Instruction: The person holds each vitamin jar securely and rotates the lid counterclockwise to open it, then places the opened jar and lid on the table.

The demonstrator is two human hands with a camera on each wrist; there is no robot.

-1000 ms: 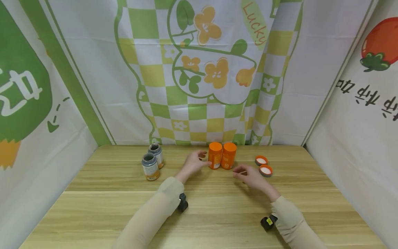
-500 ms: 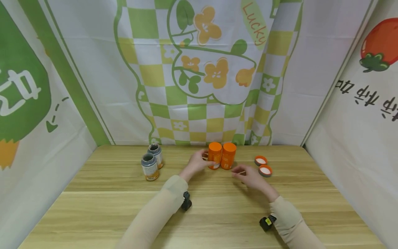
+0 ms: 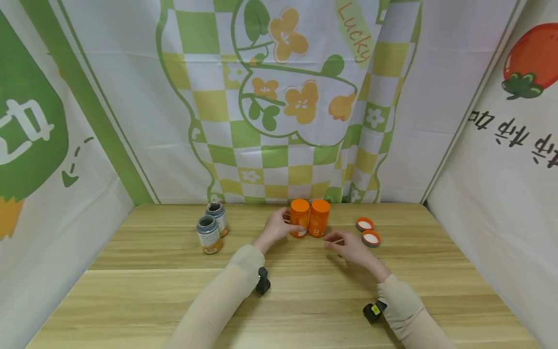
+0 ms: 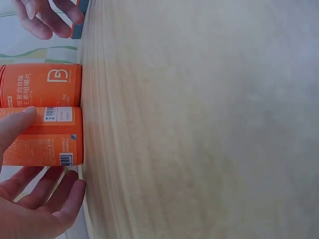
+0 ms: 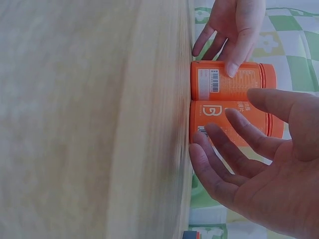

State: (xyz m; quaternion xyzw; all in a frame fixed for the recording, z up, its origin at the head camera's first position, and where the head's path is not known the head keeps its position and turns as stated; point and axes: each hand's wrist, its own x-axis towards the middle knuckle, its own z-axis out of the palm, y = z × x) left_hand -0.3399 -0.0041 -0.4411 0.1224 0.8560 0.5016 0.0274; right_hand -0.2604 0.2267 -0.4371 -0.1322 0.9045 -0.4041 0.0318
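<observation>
Two orange bottles with orange lids stand upright side by side near the back of the table: the left orange bottle and the right orange bottle. My left hand is at the left bottle; its thumb lies across the front, while the loosely bent fingers sit along its left side, with a gap showing in the left wrist view. In front of and to the right of the right bottle hovers my right hand, its fingers spread and relaxed, apart from the bottle and holding nothing.
Two lidless grey-rimmed jars, the front jar and the rear jar, stand at the left. Two orange-and-grey caps, the rear cap and the front cap, lie upturned at the right. A patterned curtain hangs behind the wooden table.
My left hand has moved slightly right and its thumb has come further across the left bottle. The right hand has barely moved. Both bottles stay upright in about the same places.
</observation>
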